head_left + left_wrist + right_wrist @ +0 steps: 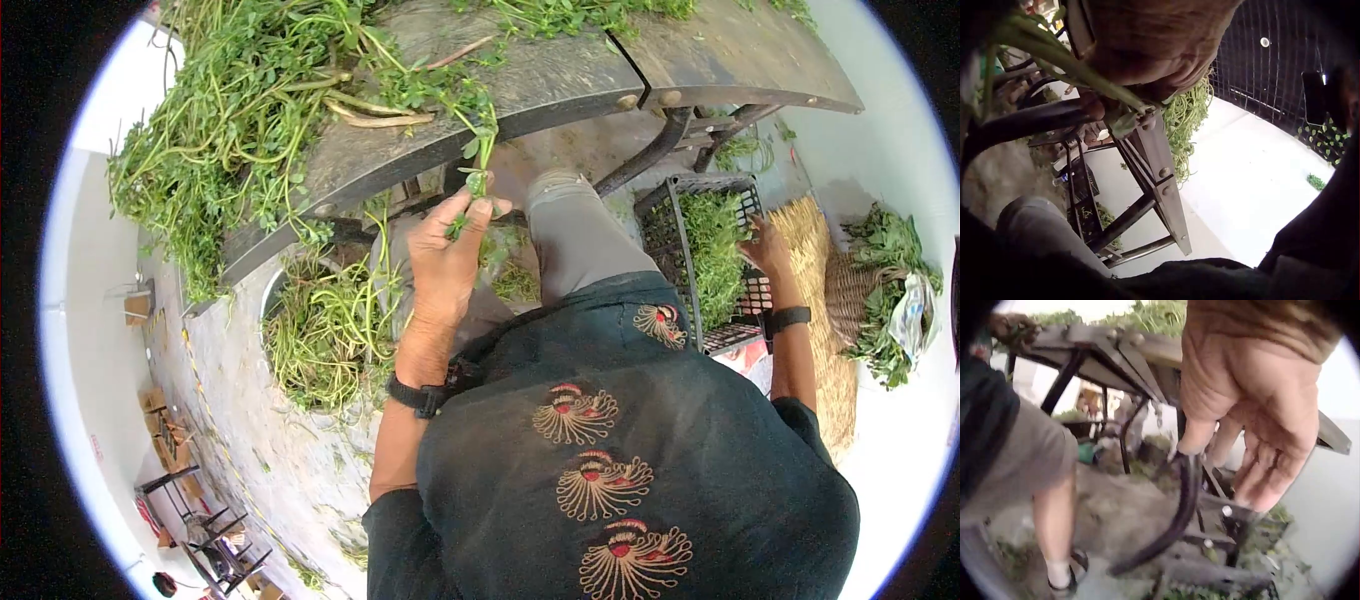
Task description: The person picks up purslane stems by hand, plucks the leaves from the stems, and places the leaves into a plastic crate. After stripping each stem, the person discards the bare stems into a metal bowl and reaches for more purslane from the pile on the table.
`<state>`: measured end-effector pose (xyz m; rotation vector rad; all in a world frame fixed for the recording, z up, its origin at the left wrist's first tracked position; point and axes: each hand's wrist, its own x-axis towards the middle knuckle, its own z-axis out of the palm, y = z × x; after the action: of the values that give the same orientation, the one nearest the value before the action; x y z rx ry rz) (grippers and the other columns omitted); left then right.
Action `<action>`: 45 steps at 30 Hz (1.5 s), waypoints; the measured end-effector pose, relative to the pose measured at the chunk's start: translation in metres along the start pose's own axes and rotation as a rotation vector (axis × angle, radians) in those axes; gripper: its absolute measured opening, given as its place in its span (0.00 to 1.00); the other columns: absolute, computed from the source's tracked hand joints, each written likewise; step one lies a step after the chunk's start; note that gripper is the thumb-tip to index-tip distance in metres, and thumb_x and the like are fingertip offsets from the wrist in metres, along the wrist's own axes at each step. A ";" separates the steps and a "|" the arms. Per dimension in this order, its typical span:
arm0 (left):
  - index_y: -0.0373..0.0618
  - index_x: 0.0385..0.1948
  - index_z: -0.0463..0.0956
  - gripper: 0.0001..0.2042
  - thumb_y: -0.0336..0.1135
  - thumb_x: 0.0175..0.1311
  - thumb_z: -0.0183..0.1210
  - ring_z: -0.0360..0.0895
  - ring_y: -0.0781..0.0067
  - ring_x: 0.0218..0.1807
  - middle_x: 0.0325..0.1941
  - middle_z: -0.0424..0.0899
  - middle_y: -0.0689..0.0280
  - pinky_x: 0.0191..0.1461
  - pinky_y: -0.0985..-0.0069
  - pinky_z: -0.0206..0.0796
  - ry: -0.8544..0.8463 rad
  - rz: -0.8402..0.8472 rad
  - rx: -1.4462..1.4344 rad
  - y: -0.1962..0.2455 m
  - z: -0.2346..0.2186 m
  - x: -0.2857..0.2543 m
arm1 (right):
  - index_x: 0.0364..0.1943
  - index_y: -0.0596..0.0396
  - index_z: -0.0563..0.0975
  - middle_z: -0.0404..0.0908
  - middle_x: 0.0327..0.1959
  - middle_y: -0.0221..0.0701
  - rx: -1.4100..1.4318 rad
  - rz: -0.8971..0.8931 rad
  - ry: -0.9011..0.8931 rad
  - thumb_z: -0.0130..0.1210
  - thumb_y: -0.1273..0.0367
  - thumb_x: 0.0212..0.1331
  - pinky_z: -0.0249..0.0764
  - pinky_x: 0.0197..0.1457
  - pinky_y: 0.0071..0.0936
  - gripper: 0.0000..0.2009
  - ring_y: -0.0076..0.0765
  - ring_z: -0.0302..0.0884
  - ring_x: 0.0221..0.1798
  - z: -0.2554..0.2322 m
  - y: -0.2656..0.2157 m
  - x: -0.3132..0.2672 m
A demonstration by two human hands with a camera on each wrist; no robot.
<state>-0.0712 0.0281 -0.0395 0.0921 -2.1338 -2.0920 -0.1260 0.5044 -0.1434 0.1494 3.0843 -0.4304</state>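
My left hand (447,262) pinches a leafy green stem (484,150) between thumb and fingers, in front of the table edge. In the left wrist view the thick stem (1072,69) crosses below the hand (1160,40). A large heap of the same greens (240,120) covers the left of the wooden table (560,80). My right hand (768,248) is at the right side of a black plastic crate (684,245) with fine greens (712,250) inside. In the right wrist view its fingers (1266,478) hang loosely bent and hold nothing.
Left of my legs stands a container full of pale green stems (330,340). A straw bundle (805,220) and more leafy plants (890,260) lie right of the crate. Dark metal table legs (650,155) stand ahead. Boxes (165,440) line the far left.
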 end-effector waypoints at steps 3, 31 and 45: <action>0.36 0.44 0.76 0.13 0.33 0.62 0.56 0.74 0.81 0.43 0.40 0.82 0.63 0.52 0.81 0.64 -0.022 -0.011 -0.012 0.000 0.003 -0.001 | 0.45 0.57 0.77 0.80 0.39 0.42 0.348 -0.092 0.071 0.61 0.67 0.48 0.73 0.41 0.30 0.18 0.38 0.80 0.39 -0.033 -0.082 -0.002; 0.36 0.41 0.77 0.10 0.29 0.62 0.55 0.74 0.87 0.31 0.28 0.81 0.68 0.37 0.87 0.65 -0.164 -0.016 0.009 0.019 0.020 -0.005 | 0.35 0.59 0.74 0.77 0.26 0.29 1.657 -0.268 -0.647 0.56 0.64 0.58 0.65 0.18 0.15 0.11 0.17 0.69 0.19 -0.042 -0.319 -0.019; 0.36 0.39 0.76 0.08 0.27 0.61 0.55 0.71 0.84 0.25 0.27 0.79 0.67 0.30 0.85 0.64 -0.114 -0.094 -0.077 0.020 0.025 -0.002 | 0.34 0.61 0.77 0.76 0.21 0.28 1.408 -0.252 -0.551 0.61 0.63 0.53 0.62 0.15 0.15 0.14 0.14 0.66 0.16 -0.050 -0.308 -0.028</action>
<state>-0.0714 0.0539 -0.0196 0.0661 -2.1476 -2.2821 -0.1292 0.2203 -0.0105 -0.2927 1.7447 -2.0664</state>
